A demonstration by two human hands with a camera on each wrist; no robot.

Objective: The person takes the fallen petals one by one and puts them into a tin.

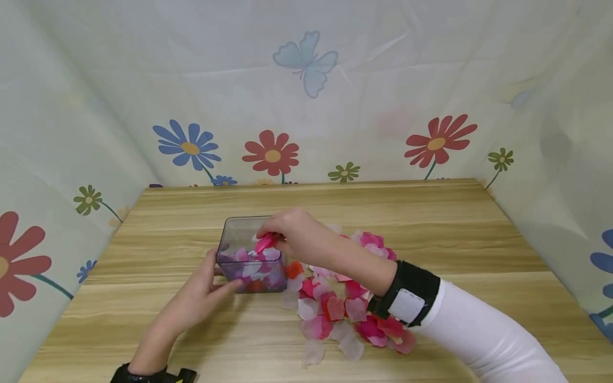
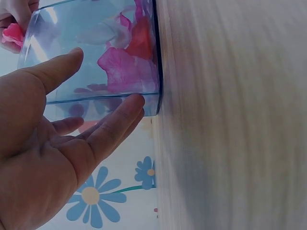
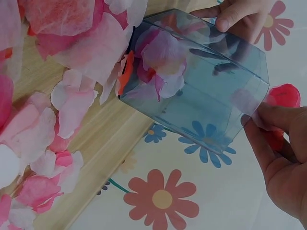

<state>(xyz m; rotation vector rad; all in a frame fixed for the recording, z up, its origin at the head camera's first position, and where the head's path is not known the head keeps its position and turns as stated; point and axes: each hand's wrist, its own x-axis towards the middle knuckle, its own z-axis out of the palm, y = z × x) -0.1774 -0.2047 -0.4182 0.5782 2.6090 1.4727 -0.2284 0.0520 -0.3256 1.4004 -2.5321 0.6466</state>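
Note:
A clear grey plastic box (image 1: 227,240) stands on the table, partly filled with pink, white and red artificial petals (image 1: 258,268). My left hand (image 1: 198,292) touches the box's near left corner, thumb at the front and fingers along the left side; in the left wrist view those fingers (image 2: 117,120) look fairly straight. Over the box's right rim, my right hand (image 1: 301,239) pinches bright pink petals (image 1: 264,243). The right wrist view shows the pinched petals (image 3: 285,96) beside the box's open end. More loose petals (image 1: 335,308) lie in a spread pile right of the box, partly under the right forearm.
The wood-grain table (image 1: 431,207) reaches back to a pale curtain (image 1: 373,106) printed with flowers and a butterfly. Curtain also hangs at both sides. A few petals lie close against the box's right side.

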